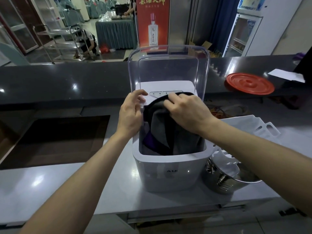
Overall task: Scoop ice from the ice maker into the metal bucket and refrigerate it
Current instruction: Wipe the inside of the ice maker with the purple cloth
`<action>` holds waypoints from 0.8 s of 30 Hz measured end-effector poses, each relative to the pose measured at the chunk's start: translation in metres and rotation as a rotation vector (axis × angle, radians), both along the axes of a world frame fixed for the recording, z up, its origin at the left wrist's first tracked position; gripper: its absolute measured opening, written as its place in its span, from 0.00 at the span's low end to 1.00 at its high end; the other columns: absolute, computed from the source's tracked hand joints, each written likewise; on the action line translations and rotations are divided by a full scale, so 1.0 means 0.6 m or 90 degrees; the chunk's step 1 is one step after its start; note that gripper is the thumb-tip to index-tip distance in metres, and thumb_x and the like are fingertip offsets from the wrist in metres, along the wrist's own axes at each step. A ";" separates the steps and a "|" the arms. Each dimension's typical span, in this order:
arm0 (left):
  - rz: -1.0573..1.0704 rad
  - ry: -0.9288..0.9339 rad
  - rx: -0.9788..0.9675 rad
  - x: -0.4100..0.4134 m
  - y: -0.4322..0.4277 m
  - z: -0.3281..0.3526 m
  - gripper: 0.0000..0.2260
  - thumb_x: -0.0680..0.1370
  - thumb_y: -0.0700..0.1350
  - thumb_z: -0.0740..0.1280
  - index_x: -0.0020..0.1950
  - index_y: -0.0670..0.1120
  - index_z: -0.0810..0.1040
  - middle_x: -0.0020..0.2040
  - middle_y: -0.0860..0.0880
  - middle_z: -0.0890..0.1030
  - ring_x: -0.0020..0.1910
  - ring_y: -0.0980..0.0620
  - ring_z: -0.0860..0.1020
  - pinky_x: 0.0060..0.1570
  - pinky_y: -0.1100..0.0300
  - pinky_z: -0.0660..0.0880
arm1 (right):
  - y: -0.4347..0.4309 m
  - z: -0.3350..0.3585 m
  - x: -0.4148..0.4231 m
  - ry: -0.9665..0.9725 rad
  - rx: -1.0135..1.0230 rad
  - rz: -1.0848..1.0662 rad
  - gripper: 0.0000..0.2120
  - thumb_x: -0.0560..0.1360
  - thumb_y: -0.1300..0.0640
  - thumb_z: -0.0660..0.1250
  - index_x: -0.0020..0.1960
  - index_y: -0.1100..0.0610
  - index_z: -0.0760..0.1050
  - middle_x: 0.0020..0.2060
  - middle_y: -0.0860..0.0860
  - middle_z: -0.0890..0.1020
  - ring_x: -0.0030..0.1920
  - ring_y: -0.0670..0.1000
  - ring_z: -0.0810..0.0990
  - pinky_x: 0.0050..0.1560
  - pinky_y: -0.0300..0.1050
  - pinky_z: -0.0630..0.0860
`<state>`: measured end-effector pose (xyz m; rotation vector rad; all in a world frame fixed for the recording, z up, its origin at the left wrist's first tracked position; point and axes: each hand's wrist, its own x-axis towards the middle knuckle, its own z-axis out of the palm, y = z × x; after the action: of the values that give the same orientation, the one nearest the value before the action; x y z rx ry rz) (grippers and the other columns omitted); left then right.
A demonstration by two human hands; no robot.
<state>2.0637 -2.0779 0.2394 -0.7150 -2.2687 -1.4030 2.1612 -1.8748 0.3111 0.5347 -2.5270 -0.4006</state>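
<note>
— Where's the metal bucket (226, 181)?
— On the desk (67, 183), just right of the ice maker (168, 171), nearer my right hand (187, 112), whose fingers (170, 102) pinch a dark cloth (162, 132) inside it. My left hand (130, 112) is loosely curled, empty.

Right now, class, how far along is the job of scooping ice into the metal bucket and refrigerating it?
Done: the clear lid of the ice maker stands open, and the metal bucket waits beside it. In hand: the right hand grips a dark cloth in the maker's opening, and the left hand rests at its rim. Left: no ice is being scooped, and the bucket is not refrigerated yet.
</note>
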 end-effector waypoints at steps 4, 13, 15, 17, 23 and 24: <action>0.001 0.026 -0.008 -0.002 0.002 -0.001 0.10 0.88 0.45 0.60 0.65 0.52 0.78 0.55 0.49 0.80 0.55 0.56 0.80 0.58 0.49 0.79 | 0.009 0.022 -0.008 0.077 -0.068 -0.028 0.07 0.74 0.70 0.70 0.42 0.60 0.75 0.31 0.54 0.76 0.24 0.57 0.73 0.26 0.46 0.63; -0.003 0.013 -0.066 -0.001 -0.004 0.002 0.35 0.70 0.68 0.79 0.70 0.52 0.78 0.59 0.56 0.75 0.58 0.66 0.76 0.62 0.72 0.71 | 0.006 0.004 -0.021 0.106 -0.167 -0.040 0.06 0.75 0.70 0.71 0.49 0.63 0.78 0.31 0.57 0.75 0.24 0.61 0.74 0.24 0.49 0.68; -0.005 0.017 -0.056 -0.001 -0.002 0.001 0.33 0.71 0.63 0.80 0.71 0.51 0.79 0.58 0.56 0.74 0.58 0.63 0.77 0.63 0.67 0.74 | 0.009 -0.008 -0.019 0.121 -0.182 -0.045 0.08 0.76 0.67 0.71 0.55 0.65 0.78 0.36 0.59 0.77 0.28 0.61 0.76 0.26 0.51 0.72; -0.010 0.029 -0.048 -0.002 -0.002 -0.001 0.28 0.73 0.58 0.82 0.68 0.50 0.80 0.56 0.56 0.74 0.58 0.59 0.78 0.65 0.60 0.76 | 0.013 -0.024 -0.013 0.096 -0.201 -0.039 0.18 0.77 0.56 0.72 0.62 0.66 0.76 0.43 0.60 0.79 0.35 0.62 0.78 0.32 0.55 0.76; -0.027 0.025 -0.046 -0.007 -0.001 -0.008 0.13 0.76 0.47 0.80 0.57 0.47 0.83 0.56 0.55 0.74 0.75 0.54 0.75 0.71 0.61 0.73 | 0.035 -0.065 0.015 -0.085 -0.016 -0.163 0.66 0.59 0.25 0.76 0.83 0.61 0.57 0.71 0.61 0.70 0.68 0.63 0.71 0.69 0.65 0.72; -0.030 0.021 -0.046 -0.008 -0.001 -0.008 0.12 0.76 0.46 0.80 0.56 0.47 0.82 0.56 0.54 0.74 0.76 0.56 0.74 0.72 0.61 0.73 | 0.036 -0.068 0.015 -0.086 0.016 -0.175 0.64 0.61 0.29 0.77 0.84 0.61 0.56 0.71 0.61 0.69 0.69 0.63 0.70 0.70 0.65 0.70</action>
<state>2.0589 -2.0786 0.2348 -0.8140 -2.3014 -1.3263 2.1702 -1.8529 0.2705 0.2290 -2.7382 -0.5125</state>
